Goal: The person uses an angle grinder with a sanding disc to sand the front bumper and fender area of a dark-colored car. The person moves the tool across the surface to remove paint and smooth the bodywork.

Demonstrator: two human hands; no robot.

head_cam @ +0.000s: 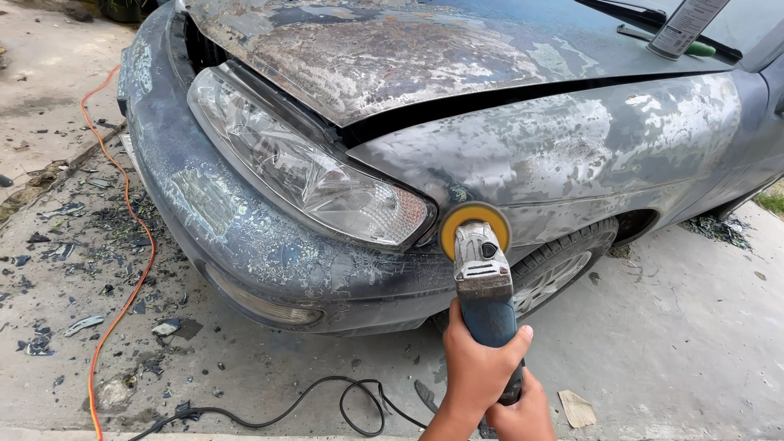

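Both my hands grip a blue and grey angle grinder (483, 278) from below. My left hand (478, 363) wraps the blue body, and my right hand (523, 412) holds its rear end just beneath. The grinder's yellow sanding disc (474, 219) presses against the car's front fender (572, 151), right beside the headlight (302, 167). The fender, hood (392, 49) and front bumper (237, 229) are blue-grey with patchy, stripped paint.
A black power cord (327, 404) loops on the concrete below the bumper. An orange extension cord (122, 278) runs along the left. Paint flakes and debris litter the ground at left. The front wheel (559, 265) sits behind the grinder. A spray can (684, 26) stands near the windshield.
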